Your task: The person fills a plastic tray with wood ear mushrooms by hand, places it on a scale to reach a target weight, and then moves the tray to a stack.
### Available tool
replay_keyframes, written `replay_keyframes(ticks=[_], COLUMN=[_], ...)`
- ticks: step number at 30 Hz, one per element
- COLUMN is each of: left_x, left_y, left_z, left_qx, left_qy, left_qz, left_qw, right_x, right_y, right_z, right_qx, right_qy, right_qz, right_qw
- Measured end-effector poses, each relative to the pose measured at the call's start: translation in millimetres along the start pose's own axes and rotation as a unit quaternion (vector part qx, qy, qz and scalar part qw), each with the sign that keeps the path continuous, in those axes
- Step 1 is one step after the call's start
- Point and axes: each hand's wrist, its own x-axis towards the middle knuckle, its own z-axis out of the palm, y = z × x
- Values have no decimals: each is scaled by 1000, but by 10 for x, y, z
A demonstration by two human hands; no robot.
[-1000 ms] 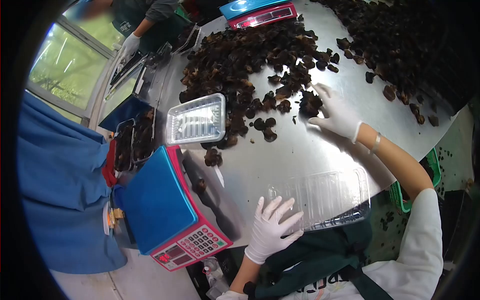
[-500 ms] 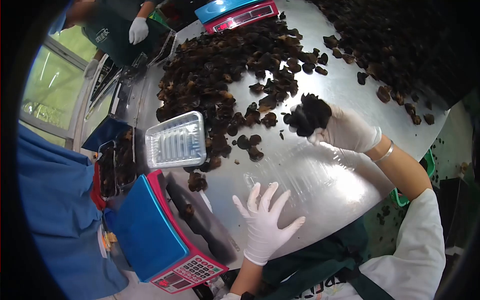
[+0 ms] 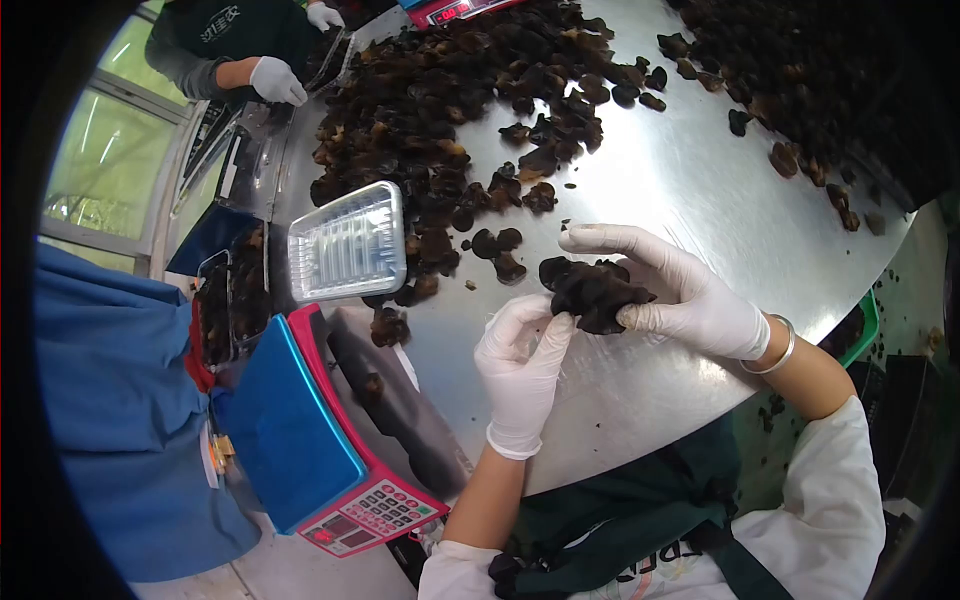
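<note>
Both my hands wear white gloves and meet over the steel table at a dark clump of black wood ear fungus [image 3: 598, 295]. My right hand [image 3: 685, 290] holds the clump from the right, thumb on its lower edge and forefinger stretched above it. Fingers of my left hand [image 3: 520, 365] are curled in a pinch at the clump's lower left edge. A small loose group of wood ear pieces [image 3: 500, 252] lies just beyond my left hand. The clear plastic tray [image 3: 350, 243] stands to the left, with only its ribbed base showing inside.
A large wood ear heap [image 3: 400, 120] covers the table's far left; another pile [image 3: 800, 80] lies far right. A blue-and-pink scale [image 3: 300, 430] stands at left, a second scale [image 3: 460, 10] at the back. Filled trays [image 3: 235, 310] sit beyond. A co-worker's gloved hand [image 3: 277, 80] touches a tray.
My right hand has come nearer with the wood ear clump. My left hand has risen from spread fingers to a pinch at its edge. The co-worker's hands have moved to a tray.
</note>
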Motion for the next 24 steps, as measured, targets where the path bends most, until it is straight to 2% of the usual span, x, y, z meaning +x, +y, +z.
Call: replay_keyframes(ticks=[2, 7, 8, 10, 11, 13, 14, 17, 18, 19, 20, 21, 22, 23, 24], left_x=[-8, -16, -15, -16, -2, 19, 31, 95, 99, 121, 150, 173, 155, 160, 177], left_y=[-3, 31, 34, 9, -3, -19, -19, 14, 57, 88, 110, 107, 77, 73, 86], left_z=[8, 42, 43, -91, -147, -172, -180, -129, -115, -98, -86, -86, -105, -121, -136], left_qx=[15, -34, -42, 92, 157, 151, 149, 248, 278, 314, 349, 385, 397, 414, 431], left_qy=[0, 27, 35, 3, -10, 20, 33, 15, -4, -7, -10, -12, -13, -17, -20], left_qz=[28, -20, -31, -4, 16, 16, 16, 74, 62, 94, 125, 156, 140, 143, 145], left_qw=[999, 999, 998, 996, 987, 988, 988, 966, 959, 945, 928, 909, 907, 899, 891], right_x=[2, -6, -10, -18, -1, 31, 59, 316, 453, 685, 968, 1291, 1610, 1958, 2272], right_y=[14, 30, 59, 160, 172, 189, 218, -55, -121, -140, -85, -29, -103, 199, 347], right_z=[-22, -8, -29, -115, -162, -229, -248, -426, -535, -705, -927, -1152, -1272, -1627, -1810], right_qx=[-32, 4, -34, -112, -197, -362, -419, -443, -389, -322, -391, -490, -494, -621, -630], right_qy=[-6, -12, -19, -36, -57, -92, -79, -123, -74, -43, 7, 62, 73, 175, 258], right_qz=[-16, -27, -38, -62, -41, -2, -76, -50, -32, -40, -105, -173, -139, -225, -107], right_qw=[999, 1000, 999, 991, 978, 928, 901, 886, 918, 945, 914, 852, 855, 730, 725])
